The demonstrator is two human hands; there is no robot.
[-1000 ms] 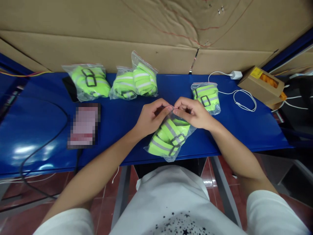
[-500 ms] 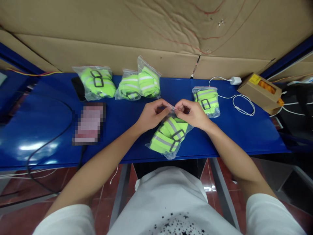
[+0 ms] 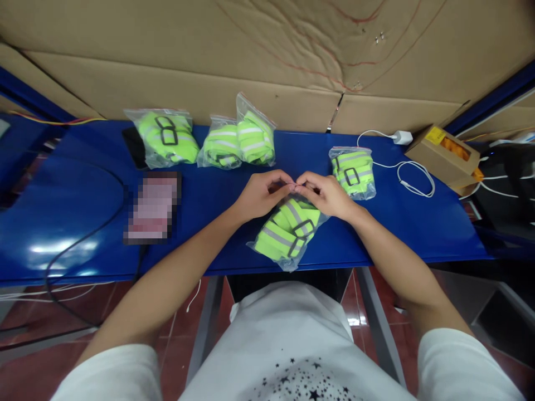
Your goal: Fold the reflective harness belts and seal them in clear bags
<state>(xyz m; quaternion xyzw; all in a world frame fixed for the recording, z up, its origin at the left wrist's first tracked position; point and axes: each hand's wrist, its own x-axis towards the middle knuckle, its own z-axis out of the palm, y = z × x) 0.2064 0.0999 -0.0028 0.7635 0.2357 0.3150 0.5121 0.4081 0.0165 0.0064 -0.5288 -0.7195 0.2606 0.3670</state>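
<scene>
Both hands meet at the top of a clear bag [image 3: 288,236] of yellow straps, left hand [image 3: 259,196] and right hand [image 3: 328,195] pinching its mouth on the blue table [image 3: 418,223]

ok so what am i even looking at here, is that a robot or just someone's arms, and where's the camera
No machine here: these are a person's own bare arms, filmed by a camera worn on their head and looking down. The left hand and the right hand both pinch the top edge of a clear bag of neon-yellow reflective straps, which rests on a blue table. Four similar bags sit further back. To the right are a white charger with its cable and a cardboard box.
</scene>
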